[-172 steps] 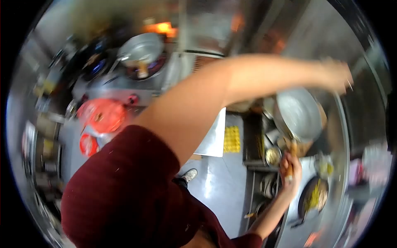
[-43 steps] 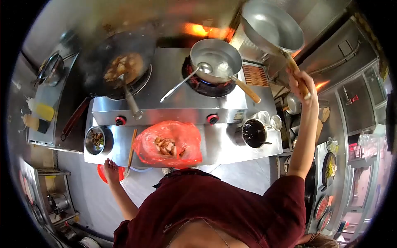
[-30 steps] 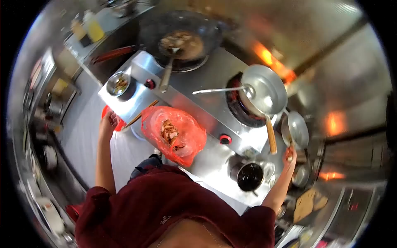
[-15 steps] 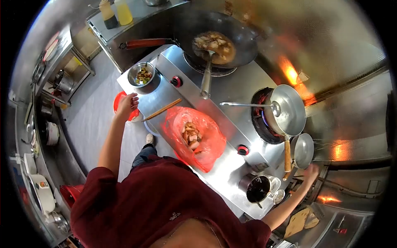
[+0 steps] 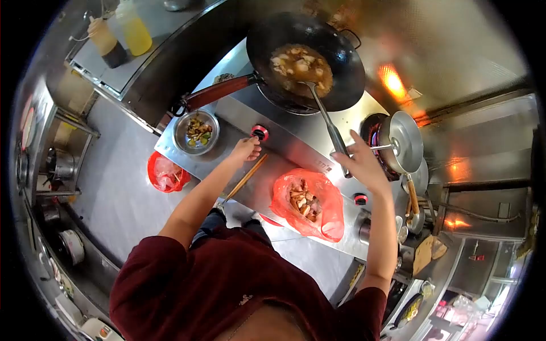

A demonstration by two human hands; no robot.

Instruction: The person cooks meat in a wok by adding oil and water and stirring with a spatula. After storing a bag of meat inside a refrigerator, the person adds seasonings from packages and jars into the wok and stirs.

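1. L hand (image 5: 244, 150) is by the red-rimmed knob (image 5: 260, 133), fingers bent in. I can't tell if they touch it or grip it. A light pinch w/ the fingertips seems best for a knob, b/c small turns are easy to stop.

2. R hand (image 5: 367, 166) is open, fingers apart, nr the low end of the spatula (image 5: 334, 135). I can't tell if it touches. Low on the handle looks like the good spot, b/c it's far from the hot part.

3. The spatula leans in the big black wok (image 5: 347, 68), tip down in the brown food (image 5: 304, 65). The wok sits on the stove (image 5: 301, 149). Slow pushes, w/ the tip low, should stop splashes, esp. at the rim.

4. The ladle (image 5: 380, 148) pokes out of the silver pan (image 5: 409, 128), v. close to the R hand. A bump could tip it, so the elbow should swing wide.

5. The wok's red handle (image 5: 219, 94) ends just beside the small bowl (image 5: 196, 149) of food bits. If the wok slides, it might knock that bowl, so small moves are safer.

6. Chopsticks (image 5: 245, 178) lie under the L wrist, w/ the red bag (image 5: 282, 199) nearby. Sleeves & arms should pass above both, ASAP but calm.
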